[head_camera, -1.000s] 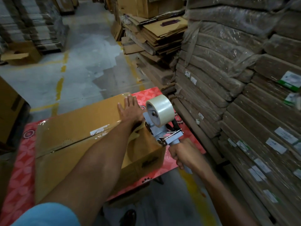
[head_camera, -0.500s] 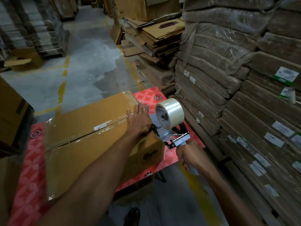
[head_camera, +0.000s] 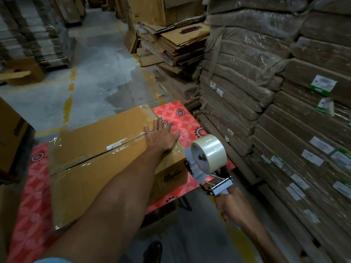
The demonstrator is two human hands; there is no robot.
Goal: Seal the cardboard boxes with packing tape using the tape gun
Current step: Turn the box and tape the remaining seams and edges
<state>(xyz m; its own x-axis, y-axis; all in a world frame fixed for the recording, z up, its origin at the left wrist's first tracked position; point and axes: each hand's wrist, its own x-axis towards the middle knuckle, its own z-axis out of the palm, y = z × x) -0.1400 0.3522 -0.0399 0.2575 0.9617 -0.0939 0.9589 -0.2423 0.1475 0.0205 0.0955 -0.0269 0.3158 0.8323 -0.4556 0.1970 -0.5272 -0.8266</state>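
Pressing down on the cardboard box (head_camera: pixel 91 154) w/ the left hand (head_camera: pixel 160 138), fingers straight and fanned wide across the centre seam near the rt end. Gripping the tape gun (head_camera: pixel 206 174) by its handle w/ the right hand (head_camera: pixel 230 205), fingers wrapped tight round it, w/ the clear tape roll (head_camera: pixel 210 152) sitting up top. Working at a red-patterned table (head_camera: pixel 182 118), box lying lengthwise on it, beside wrapped cardboard bundles (head_camera: pixel 266 95) stacked close on the rt.

Having closed a gaping rt-end flap within the last sec, now pinning both flaps flush under the palm, leaving only a thin seam line. Also shifting the gun: a sec ago tucked against the box end next to the left hand, now holding it lower, off the corner, just beside the end face. Touching or not, can't tell.

Prob. squaring the flaps and lining up the gun to bite on the end face before pulling tape along the seam. Seeing glossy film on parts of the top, but unable to tell whether covering the full seam. Judging the sealing not yet finished.
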